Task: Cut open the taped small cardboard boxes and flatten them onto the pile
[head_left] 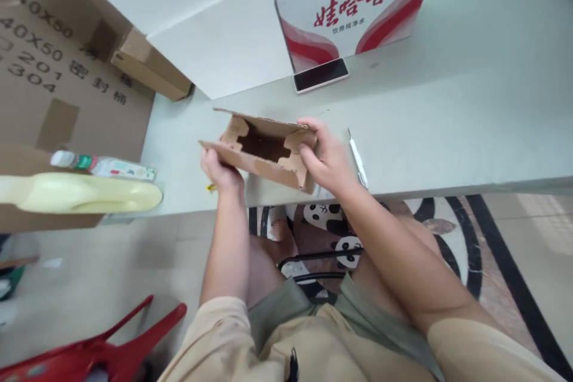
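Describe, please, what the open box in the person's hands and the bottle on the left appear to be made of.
Open box: probably cardboard with a matt finish, judging by its plain brown surface and rough edges.
Bottle: likely clear, smooth plastic, as its body looks see-through, though glass can't be ruled out.

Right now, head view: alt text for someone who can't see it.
A person's left hand and right hand hold opposite ends of an open cardboard box at a pale table. A slim white tool lies by the right hand; farther back, a dark-screened phone lies in front of a white carton with red print.
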The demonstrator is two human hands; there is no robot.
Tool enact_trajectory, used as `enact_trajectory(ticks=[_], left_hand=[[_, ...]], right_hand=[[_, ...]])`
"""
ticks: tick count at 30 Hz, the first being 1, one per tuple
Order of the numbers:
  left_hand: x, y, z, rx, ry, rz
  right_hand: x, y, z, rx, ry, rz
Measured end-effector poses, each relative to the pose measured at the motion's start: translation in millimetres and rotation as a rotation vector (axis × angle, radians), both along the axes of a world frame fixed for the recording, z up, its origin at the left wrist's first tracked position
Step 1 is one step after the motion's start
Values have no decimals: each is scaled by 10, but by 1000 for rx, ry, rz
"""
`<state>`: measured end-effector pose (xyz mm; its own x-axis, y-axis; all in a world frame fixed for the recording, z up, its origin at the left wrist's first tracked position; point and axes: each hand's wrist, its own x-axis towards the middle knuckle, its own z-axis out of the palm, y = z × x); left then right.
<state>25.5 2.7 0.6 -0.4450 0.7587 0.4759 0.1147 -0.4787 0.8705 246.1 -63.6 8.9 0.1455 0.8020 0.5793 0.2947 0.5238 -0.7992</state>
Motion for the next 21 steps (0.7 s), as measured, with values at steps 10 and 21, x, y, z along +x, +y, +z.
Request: enact_trajectory(ticks=[10,21], left_hand=[[347,-485,48,-141,1,-33],[373,-786,188,-224,200,36]], right_hand=[[222,-110,-182,76,314,20],[320,-200,-218,54,246,27]])
